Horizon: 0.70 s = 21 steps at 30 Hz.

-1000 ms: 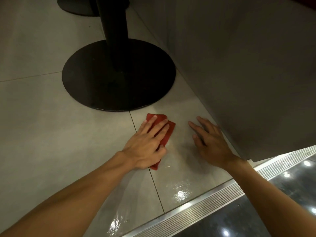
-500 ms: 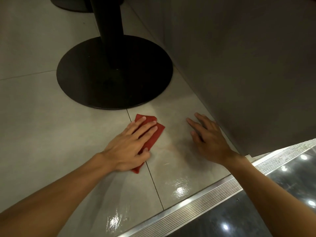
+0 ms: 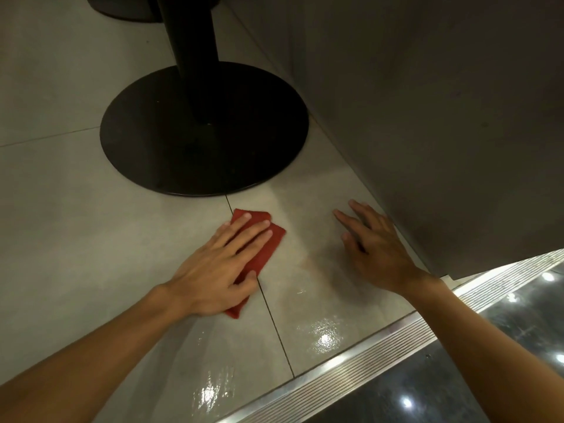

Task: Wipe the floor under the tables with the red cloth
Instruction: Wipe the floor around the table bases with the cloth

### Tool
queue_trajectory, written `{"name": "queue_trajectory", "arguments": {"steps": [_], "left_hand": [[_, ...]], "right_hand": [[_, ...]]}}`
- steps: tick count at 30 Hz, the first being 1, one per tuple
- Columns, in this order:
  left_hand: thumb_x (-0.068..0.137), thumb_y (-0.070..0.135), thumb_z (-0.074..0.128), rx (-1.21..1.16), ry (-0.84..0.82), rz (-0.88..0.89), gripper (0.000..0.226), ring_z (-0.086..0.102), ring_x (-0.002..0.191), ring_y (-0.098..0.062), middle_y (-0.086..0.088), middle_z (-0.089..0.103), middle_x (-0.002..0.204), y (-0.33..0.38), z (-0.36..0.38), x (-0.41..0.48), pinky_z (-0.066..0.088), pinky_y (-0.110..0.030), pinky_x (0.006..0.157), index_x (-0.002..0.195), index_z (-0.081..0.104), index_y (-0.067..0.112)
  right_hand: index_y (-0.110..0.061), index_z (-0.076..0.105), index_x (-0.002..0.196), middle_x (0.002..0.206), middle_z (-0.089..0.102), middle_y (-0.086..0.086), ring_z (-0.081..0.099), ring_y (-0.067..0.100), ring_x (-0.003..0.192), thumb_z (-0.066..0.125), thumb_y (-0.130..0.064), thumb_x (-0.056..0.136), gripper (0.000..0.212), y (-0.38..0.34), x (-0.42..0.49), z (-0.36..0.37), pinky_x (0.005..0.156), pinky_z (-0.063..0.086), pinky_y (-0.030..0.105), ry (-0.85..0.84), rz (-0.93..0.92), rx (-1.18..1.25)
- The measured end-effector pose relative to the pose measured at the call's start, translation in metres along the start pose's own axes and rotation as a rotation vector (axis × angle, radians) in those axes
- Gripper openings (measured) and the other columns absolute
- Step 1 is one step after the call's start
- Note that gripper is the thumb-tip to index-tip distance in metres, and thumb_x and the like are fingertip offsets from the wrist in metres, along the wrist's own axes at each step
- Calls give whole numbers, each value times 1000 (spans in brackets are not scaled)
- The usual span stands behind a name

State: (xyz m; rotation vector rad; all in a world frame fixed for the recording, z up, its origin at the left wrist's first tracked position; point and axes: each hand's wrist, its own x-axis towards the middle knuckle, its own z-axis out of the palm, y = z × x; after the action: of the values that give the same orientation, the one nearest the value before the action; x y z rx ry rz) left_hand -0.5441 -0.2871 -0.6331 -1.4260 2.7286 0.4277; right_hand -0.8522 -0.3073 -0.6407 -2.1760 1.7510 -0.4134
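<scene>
A folded red cloth (image 3: pixel 268 242) lies flat on the grey tiled floor (image 3: pixel 61 209), just in front of the round black table base (image 3: pixel 204 132). My left hand (image 3: pixel 219 270) presses down on the cloth with straight fingers, covering most of it. My right hand (image 3: pixel 375 248) rests flat on the floor tile to the right of the cloth, fingers spread, close to the foot of a grey wall panel (image 3: pixel 442 117).
A black table column (image 3: pixel 189 56) rises from the base, and a second black base (image 3: pixel 128 10) shows at the top. A ribbed metal threshold strip (image 3: pixel 366 380) runs diagonally at the lower right, with glossy black flooring (image 3: pixel 442 392) beyond it. Wet sheen marks the near tiles.
My left hand has slid the cloth leftward across the tile joint over the second. My right hand has stayed planted on the floor.
</scene>
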Motion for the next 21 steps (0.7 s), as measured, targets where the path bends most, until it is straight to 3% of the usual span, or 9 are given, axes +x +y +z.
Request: {"name": "queue_trajectory", "arguments": {"steps": [4, 7, 11, 15, 17, 19, 21], "left_hand": [[87, 56, 9, -90, 76, -238, 77, -25, 145, -14, 8, -14, 162, 15, 4, 12, -8, -40, 121, 154, -4, 21], [94, 51, 16, -156, 107, -345, 71, -28, 143, -18, 4, -17, 161, 34, 4, 30, -13, -40, 119, 153, -5, 18], [101, 40, 27, -227, 114, -403, 67, -29, 143, -25, -2, -20, 161, 49, -1, 61, -14, -44, 118, 153, -5, 14], [103, 32, 31, -375, 131, -378, 62, -26, 144, -24, -3, -13, 162, 49, -7, 87, -15, -42, 118, 154, 3, 13], [104, 24, 34, -585, 234, -357, 55, -16, 148, -20, 0, -1, 163, 44, -13, 90, -9, -36, 120, 154, 14, 13], [103, 12, 36, -857, 372, -370, 50, 5, 149, -13, 3, 14, 161, 37, -19, 81, 6, -20, 118, 151, 27, 16], [100, 2, 38, -997, 465, -408, 49, 24, 142, -7, 5, 27, 156, 28, -21, 59, 19, 0, 103, 147, 38, 17]], "right_hand": [[-25, 53, 138, 151, 38, 9, 30, 27, 141, 49, -30, 93, 46, -10, 9, -1, 116, 22, 42, -7, 63, 32], [-27, 62, 127, 139, 46, 1, 47, 23, 130, 55, -28, 89, 38, -32, 18, -1, 110, 37, 45, 6, 80, 272], [-22, 67, 118, 124, 56, -5, 60, 9, 113, 55, -10, 92, 30, -62, 29, -7, 101, 49, 34, 6, 75, 457], [-24, 67, 115, 120, 64, 0, 62, 13, 111, 54, -12, 94, 28, -74, 38, -13, 96, 53, 36, -6, 153, 468], [-25, 67, 116, 119, 65, 1, 62, 15, 110, 55, -16, 93, 27, -76, 40, -9, 97, 51, 37, -17, 198, 433], [-23, 65, 118, 122, 62, 4, 59, 20, 113, 56, -21, 91, 29, -83, 42, -4, 100, 48, 39, -9, 201, 394], [-22, 61, 125, 128, 56, 7, 52, 26, 120, 56, -27, 91, 35, -95, 45, 4, 105, 42, 41, 8, 187, 288]]}}
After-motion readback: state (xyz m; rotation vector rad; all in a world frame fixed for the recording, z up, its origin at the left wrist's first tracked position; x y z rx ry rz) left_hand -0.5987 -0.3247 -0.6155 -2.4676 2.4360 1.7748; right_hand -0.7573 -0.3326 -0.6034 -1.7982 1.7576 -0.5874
